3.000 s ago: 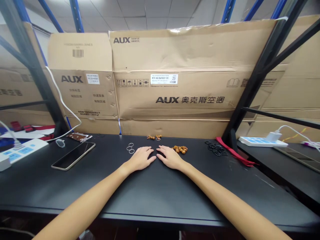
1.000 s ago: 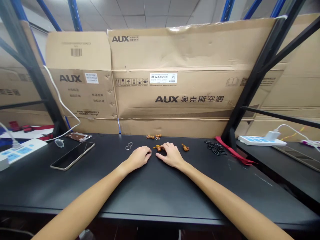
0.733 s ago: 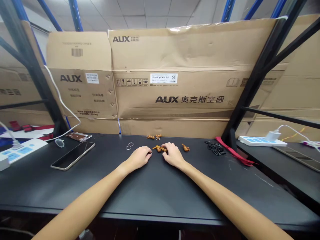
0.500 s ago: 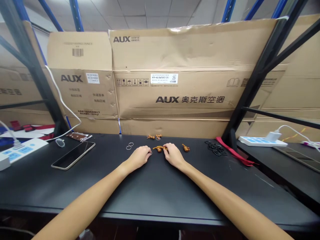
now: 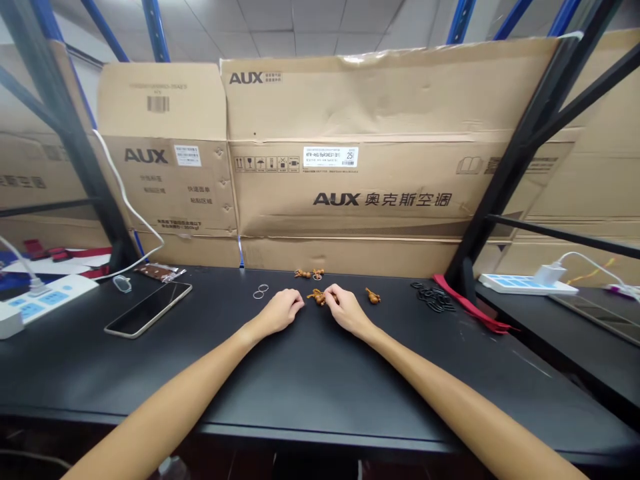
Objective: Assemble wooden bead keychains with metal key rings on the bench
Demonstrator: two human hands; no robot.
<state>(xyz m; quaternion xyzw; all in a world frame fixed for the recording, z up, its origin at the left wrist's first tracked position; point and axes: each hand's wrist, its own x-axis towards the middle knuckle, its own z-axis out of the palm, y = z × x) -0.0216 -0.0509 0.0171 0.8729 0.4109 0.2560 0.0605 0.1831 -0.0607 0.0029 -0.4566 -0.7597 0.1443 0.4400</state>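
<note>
Three seconds ago three silver rings (image 5: pixel 259 291) lay left of the left hand (image 5: pixel 281 311); now two lie there. Brown charms that sat together right of the right hand (image 5: pixel 349 311) have split up: a cluster (image 5: pixel 317 297) is between the hands and one gourd-shaped charm (image 5: pixel 373 296) remains to the right.

From left to right on the black table (image 5: pixel 280 380): one white power strip (image 5: pixel 53 295), one smartphone (image 5: pixel 149 310) lying flat, one brown packet (image 5: pixel 160 272) behind it, then the two rings, touching each other. Next, the left hand's fingers are curled together; whether they hold anything, I cannot tell. Behind the hands, against the cardboard (image 5: pixel 345 255), are two small brown charms (image 5: pixel 303 274), with one silver ring at the right-hand one. The right hand's fingertips touch the cluster; its count is partly hidden, and whether they pinch it is unclear. Beyond the single charm come a pile of black links (image 5: pixel 434 298), too tangled to count, one red strap (image 5: pixel 470 307) and a second power strip (image 5: pixel 517 285).
</note>
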